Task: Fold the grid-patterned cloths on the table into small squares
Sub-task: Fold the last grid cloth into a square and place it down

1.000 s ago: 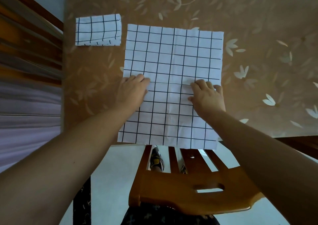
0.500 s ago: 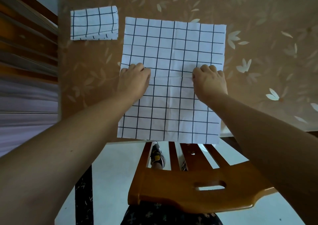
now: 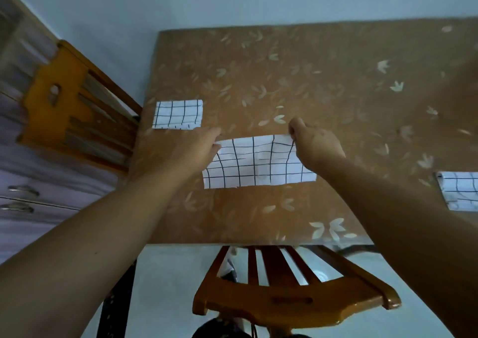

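Observation:
A white cloth with a black grid (image 3: 254, 165) lies in the middle of the brown leaf-patterned table (image 3: 323, 84), doubled over into a wide strip. My left hand (image 3: 200, 147) pinches its far left corner and my right hand (image 3: 314, 142) pinches its far right corner; that far edge is lifted slightly off the table. A small folded grid cloth (image 3: 177, 114) rests flat at the table's far left. Another grid cloth (image 3: 459, 194) lies at the right edge of the view, partly cut off.
A wooden chair (image 3: 292, 296) stands at the table's near edge below my arms. A second wooden chair (image 3: 67, 110) stands at the table's left side. Behind it a grey cabinet with drawer handles (image 3: 20, 198) lines the left wall.
The cloth lay spread flat with both hands on its middle; now it is doubled into a strip with both hands pinching its far corners. The view has tilted up, showing more table.

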Available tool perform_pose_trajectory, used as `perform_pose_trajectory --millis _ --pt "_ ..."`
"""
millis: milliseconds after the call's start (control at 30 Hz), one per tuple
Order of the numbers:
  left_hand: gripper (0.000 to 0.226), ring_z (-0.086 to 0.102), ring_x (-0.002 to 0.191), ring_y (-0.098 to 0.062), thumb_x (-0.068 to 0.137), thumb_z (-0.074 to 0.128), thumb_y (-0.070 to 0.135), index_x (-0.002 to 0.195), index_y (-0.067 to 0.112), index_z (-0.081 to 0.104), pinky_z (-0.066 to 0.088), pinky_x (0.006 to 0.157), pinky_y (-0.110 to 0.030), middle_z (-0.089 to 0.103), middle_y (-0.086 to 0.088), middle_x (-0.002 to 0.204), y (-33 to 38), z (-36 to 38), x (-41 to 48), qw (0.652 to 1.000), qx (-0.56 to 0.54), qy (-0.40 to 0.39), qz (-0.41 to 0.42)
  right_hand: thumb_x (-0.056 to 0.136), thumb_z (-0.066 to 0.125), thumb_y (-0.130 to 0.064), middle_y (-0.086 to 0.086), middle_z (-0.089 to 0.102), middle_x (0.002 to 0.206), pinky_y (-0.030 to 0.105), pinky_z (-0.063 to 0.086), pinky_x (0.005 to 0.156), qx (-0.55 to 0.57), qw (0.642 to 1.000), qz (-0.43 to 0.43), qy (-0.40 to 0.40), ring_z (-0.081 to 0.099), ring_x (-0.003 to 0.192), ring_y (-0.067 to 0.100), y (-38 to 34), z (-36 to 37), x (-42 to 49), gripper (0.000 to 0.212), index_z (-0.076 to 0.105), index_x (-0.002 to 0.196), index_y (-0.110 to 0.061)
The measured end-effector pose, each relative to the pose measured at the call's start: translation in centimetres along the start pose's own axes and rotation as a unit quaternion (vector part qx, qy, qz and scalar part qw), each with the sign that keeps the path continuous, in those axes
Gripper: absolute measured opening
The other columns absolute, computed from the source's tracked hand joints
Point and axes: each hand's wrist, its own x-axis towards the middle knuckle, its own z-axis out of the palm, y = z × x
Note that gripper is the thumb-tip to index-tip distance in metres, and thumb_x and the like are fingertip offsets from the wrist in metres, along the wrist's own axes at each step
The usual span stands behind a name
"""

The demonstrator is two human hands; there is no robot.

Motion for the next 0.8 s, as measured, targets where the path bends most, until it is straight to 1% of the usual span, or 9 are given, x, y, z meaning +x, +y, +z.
perform_pose_trajectory --millis 133,200,267,333,467,533,633,667,800 --pt "0.022 0.061 0.102 -0.028 0.097 0.065 0.023 0.117 0.013 0.067 0.051 0.081 -0.042 0.059 -0.002 0.102 1.7 -4.9 -0.2 1.000 -0.002 0.001 -0.008 0.094 0.047 -0.003 0.001 0.057 0.086 0.037 0.040 0.058 0.019 1.000 -0.010 0.006 0.055 0.074 0.033 0.5 -4.8 -0.4 0.032 0.046 0.122 -0.020" --pt "0.017 0.061 0.103 -0.024 0.099 0.064 0.027 0.112 0.017 0.068 0.049 0.086 -0.042 0.057 0.000 0.104 3.0 -7.1 -0.5 1.000 0.011 0.007 -0.015 0.093 0.050 -0.005 0.006 0.066 0.099 0.041 0.051 0.066 0.021 1.000 -0.020 0.011 0.061 0.085 0.034 0.9 -7.0 -0.5 0.035 0.050 0.123 -0.023" --pt "0.014 0.059 0.103 -0.022 0.099 0.064 0.028 0.108 0.019 0.069 0.042 0.085 -0.039 0.058 -0.001 0.106 4.4 -9.2 -0.8 0.999 0.028 0.021 -0.020 0.093 0.051 -0.006 0.008 0.069 0.108 0.044 0.056 0.076 0.021 0.999 -0.031 0.013 0.063 0.094 0.034 1.2 -9.4 -0.8 0.033 0.057 0.120 -0.025" --pt "0.012 0.061 0.100 -0.026 0.096 0.067 0.028 0.103 0.018 0.068 0.046 0.079 -0.037 0.064 -0.003 0.104 5.7 -11.4 -1.1 0.999 0.015 0.028 -0.018 0.093 0.050 -0.005 0.006 0.069 0.110 0.045 0.056 0.080 0.018 0.999 -0.043 0.018 0.063 0.096 0.034 1.6 -12.0 -1.1 0.032 0.061 0.115 -0.025" --pt "0.015 0.064 0.090 -0.026 0.090 0.074 0.027 0.089 0.025 0.058 0.054 0.080 -0.045 0.069 -0.001 0.092 8.2 -15.6 -2.3 0.998 -0.023 0.046 -0.047 0.092 0.049 -0.004 0.003 0.068 0.113 0.044 0.057 0.082 0.004 0.997 -0.063 0.042 0.063 0.098 0.032 2.5 -16.7 -2.2 0.033 0.064 0.114 -0.024" --pt "0.016 0.063 0.094 -0.022 0.088 0.076 0.022 0.095 0.022 0.061 0.052 0.080 -0.038 0.070 -0.001 0.098 9.5 -17.5 -2.8 0.996 -0.037 0.066 -0.050 0.094 0.048 -0.006 0.004 0.068 0.115 0.042 0.056 0.083 -0.003 0.996 -0.066 0.052 0.063 0.101 0.032 2.8 -18.9 -2.7 0.032 0.065 0.115 -0.023" --pt "0.015 0.059 0.093 -0.018 0.090 0.075 0.018 0.101 0.019 0.065 0.039 0.067 -0.024 0.065 0.002 0.098 11.1 -19.9 -3.0 0.997 -0.030 0.062 -0.035 0.096 0.045 -0.010 0.007 0.067 0.115 0.038 0.052 0.084 0.012 0.994 -0.079 0.076 0.062 0.106 0.032 3.2 -21.9 -3.5 0.030 0.068 0.113 -0.019" --pt "0.015 0.058 0.092 -0.018 0.090 0.074 0.017 0.103 0.018 0.067 0.037 0.066 -0.024 0.063 0.003 0.097 11.6 -20.6 -3.1 0.998 -0.021 0.059 -0.029 0.097 0.045 -0.010 0.007 0.066 0.114 0.037 0.051 0.084 0.017 0.992 -0.088 0.085 0.061 0.106 0.031 3.3 -22.7 -3.7 0.029 0.068 0.113 -0.018" --pt "0.006 0.061 0.093 -0.021 0.093 0.068 0.019 0.096 0.023 0.066 0.045 0.076 -0.032 0.065 0.003 0.096 13.8 -22.2 -3.6 0.997 0.001 0.070 -0.026 0.100 0.044 -0.012 0.007 0.063 0.110 0.034 0.045 0.079 0.022 0.988 -0.115 0.102 0.059 0.103 0.028 3.7 -25.2 -4.8 0.026 0.067 0.112 -0.014"
